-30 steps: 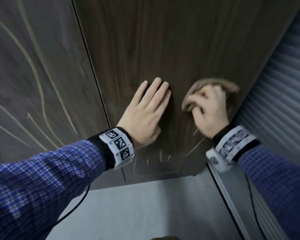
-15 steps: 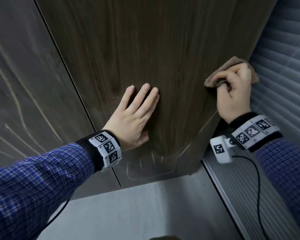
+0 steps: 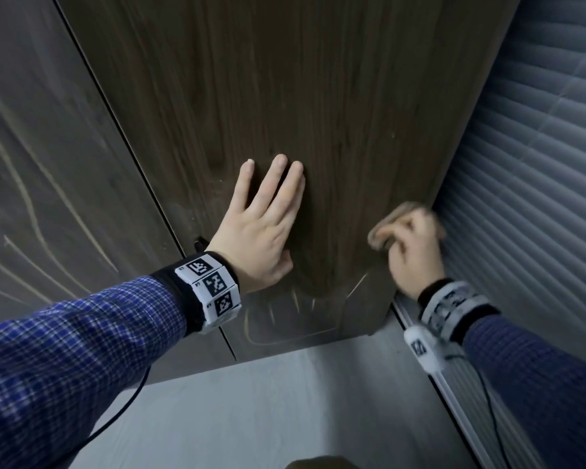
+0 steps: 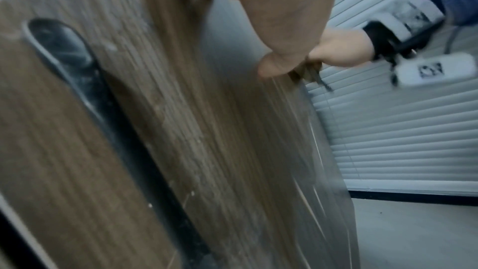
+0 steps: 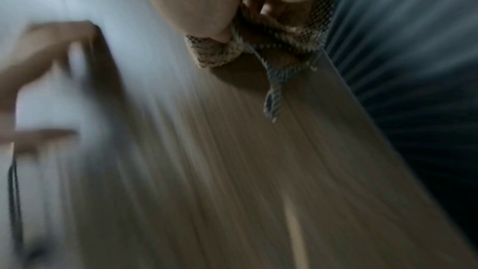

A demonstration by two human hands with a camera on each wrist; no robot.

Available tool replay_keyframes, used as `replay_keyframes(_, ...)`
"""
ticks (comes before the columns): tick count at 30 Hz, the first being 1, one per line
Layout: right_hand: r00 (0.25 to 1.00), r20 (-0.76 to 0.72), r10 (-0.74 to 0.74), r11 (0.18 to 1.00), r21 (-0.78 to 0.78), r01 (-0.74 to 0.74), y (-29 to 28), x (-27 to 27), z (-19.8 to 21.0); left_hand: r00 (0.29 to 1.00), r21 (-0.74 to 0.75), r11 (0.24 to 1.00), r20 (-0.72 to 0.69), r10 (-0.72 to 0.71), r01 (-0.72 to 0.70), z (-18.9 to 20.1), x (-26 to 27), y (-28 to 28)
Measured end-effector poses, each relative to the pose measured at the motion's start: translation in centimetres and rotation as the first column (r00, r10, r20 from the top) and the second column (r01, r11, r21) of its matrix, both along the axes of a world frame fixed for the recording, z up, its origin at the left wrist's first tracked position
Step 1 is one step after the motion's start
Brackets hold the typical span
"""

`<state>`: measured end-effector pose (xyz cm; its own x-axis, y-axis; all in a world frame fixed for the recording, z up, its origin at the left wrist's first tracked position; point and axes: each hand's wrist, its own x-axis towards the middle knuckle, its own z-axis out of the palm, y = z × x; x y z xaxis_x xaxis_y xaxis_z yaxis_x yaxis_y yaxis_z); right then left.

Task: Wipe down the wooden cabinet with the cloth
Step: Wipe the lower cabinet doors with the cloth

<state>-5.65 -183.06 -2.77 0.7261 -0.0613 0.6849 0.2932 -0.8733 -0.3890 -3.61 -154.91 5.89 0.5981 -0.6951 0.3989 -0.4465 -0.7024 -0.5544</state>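
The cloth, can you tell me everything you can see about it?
The cloth is small and tan-brown, woven with a dark checked pattern. It is bunched up in the right hand, whose fingers curl round it. A thin loop of it hangs loose. It presses against the dark wooden cabinet door, near the door's right edge. It looks blurred.

Blinds (image 3: 535,184): grey slats, right of the wood, running to the floor.
Floor (image 3: 268,411): pale grey.
Cable (image 3: 115,421): black, hanging.
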Motion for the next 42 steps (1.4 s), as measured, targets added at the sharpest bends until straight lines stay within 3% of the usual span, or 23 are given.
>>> replay_keyframes(3,0.984,0.168,-0.055,0.995,0.096,0.039,-0.8,1.3,5.6,1.000,-0.018,1.000,0.005,-0.003,0.003,-0.1,-0.2,-0.2)
replay_keyframes(5,0.974,0.217,-0.060,0.995,0.096,0.040,-0.6,1.7,5.9,1.000,-0.024,1.000,0.005,0.002,-0.002,-0.2,-0.2,-0.2)
replay_keyframes(7,0.980,0.192,-0.055,0.997,0.064,0.044,-0.1,1.5,2.9,1.000,-0.026,1.000,-0.001,0.005,-0.005,-0.2,-0.1,-0.3)
replay_keyframes(11,0.989,-0.147,-0.020,1.000,-0.023,0.017,0.2,-0.4,-7.7,1.000,-0.026,1.000,0.001,-0.011,0.011,-0.5,0.1,-0.3)
replay_keyframes(13,0.977,-0.212,0.011,1.000,0.016,-0.008,0.5,-0.8,-9.4,1.000,-0.002,1.000,0.005,-0.007,0.007,-0.6,0.3,-0.1)
replay_keyframes(20,0.977,0.214,0.004,0.993,0.118,-0.029,0.2,1.9,1.6,0.999,-0.029,0.999,-0.031,0.018,-0.019,-1.0,0.3,-0.6)
replay_keyframes(23,0.967,0.255,-0.018,0.996,0.088,-0.004,1.0,2.0,1.1,0.998,-0.066,0.997,-0.046,0.035,-0.038,-1.6,0.2,-1.4)
replay_keyframes(26,0.987,0.158,0.010,0.998,0.062,-0.020,1.8,1.3,-3.8,0.999,-0.081,0.996,-0.049,0.021,-0.025,-2.2,0.0,-1.8)
replay_keyframes(28,0.999,-0.008,0.039,0.999,0.027,-0.038,2.4,0.8,-7.7,0.999,-0.082,0.997,-0.042,0.005,-0.008,-2.6,0.1,-1.6)
replay_keyframes(33,0.898,-0.421,0.126,0.979,-0.096,-0.182,4.3,-0.6,-15.2,0.998,-0.037,0.999,-0.066,-0.023,0.020,-4.0,-0.2,-0.6)
replay_keyframes(37,0.839,-0.534,0.106,0.966,-0.146,-0.215,5.1,-0.7,-16.5,0.995,0.087,0.996,-0.098,-0.013,0.022,-5.8,-0.7,1.9)
replay_keyframes(42,0.835,-0.493,0.244,0.901,-0.204,-0.384,10.2,-0.3,-14.5,0.992,0.180,0.983,-0.125,-0.005,0.027,-7.8,-1.0,6.4)
